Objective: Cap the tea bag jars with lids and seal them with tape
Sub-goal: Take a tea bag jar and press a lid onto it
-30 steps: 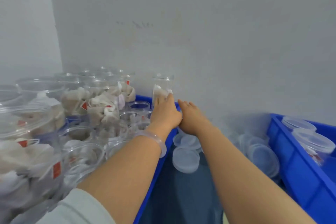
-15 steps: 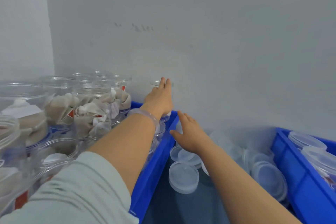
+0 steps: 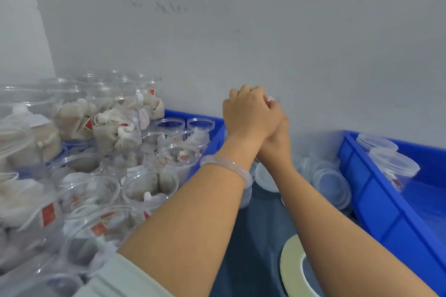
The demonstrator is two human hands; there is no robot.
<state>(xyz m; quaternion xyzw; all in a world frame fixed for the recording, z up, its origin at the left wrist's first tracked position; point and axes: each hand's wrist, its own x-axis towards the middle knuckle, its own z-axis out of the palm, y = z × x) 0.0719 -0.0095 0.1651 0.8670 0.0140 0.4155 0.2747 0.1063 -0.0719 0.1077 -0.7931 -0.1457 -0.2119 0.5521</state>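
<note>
Both hands are up together by the wall (image 3: 265,31), above the gap between the two bins. The left hand (image 3: 246,113) is in front, knuckles towards us and fingers curled in tight. The right hand (image 3: 277,137) is tucked behind and below it and pressed against it. Its fingers are hidden, so I cannot tell its grip. Just past the left knuckles a clear plastic piece (image 3: 274,98) peeks out, pinched at the fingertips. It is only a glassy sliver of rim, too little to call it jar or lid. A pale bracelet (image 3: 229,167) sits on the left wrist.

To the left, the blue bin (image 3: 193,114) is packed with open tea bag jars (image 3: 115,132). They are clear and round, stuffed with beige bags with red tags, and some are stacked on others. Loose lids (image 3: 334,183) are piled on the dark bench (image 3: 255,236) under the right forearm, translucent discs overlapping one another. The tape roll (image 3: 289,270) lies flat near the bottom edge, cream-coloured and partly covered by the right arm. On the right, a second blue bin (image 3: 376,202) holds capped jars (image 3: 393,164).
</note>
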